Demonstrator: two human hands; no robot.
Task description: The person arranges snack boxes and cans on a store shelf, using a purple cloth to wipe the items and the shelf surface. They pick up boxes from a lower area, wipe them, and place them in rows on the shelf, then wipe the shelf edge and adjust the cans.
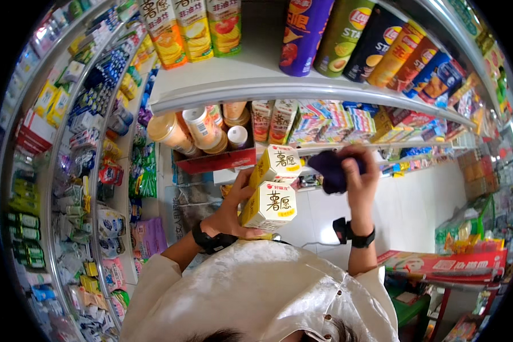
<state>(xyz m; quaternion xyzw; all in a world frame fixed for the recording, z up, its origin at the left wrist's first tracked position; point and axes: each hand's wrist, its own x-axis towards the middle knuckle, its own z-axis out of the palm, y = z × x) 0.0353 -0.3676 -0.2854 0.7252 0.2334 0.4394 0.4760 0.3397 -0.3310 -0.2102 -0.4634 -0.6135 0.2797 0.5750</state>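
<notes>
My left hand [228, 213] grips two white-and-yellow snack cartons with printed writing, held upright close to my chest. The nearer carton [278, 205] stands in front of the farther carton [282, 161], and my fingers wrap their left side. To the right, my right hand [361, 171] holds a crumpled dark purple cloth [335, 171] between thumb and fingers. The cloth hangs just right of the cartons, apart from them. Both wrists carry black bands.
Ahead, a shelf with a metal front edge [282, 89] bears chip canisters [305, 38] and upright snack cartons [224, 30]. Below it stand a red box [216, 160] of cups and more cartons [284, 122]. Packed shelves [98, 128] line the left; a red printed box [444, 265] lies right.
</notes>
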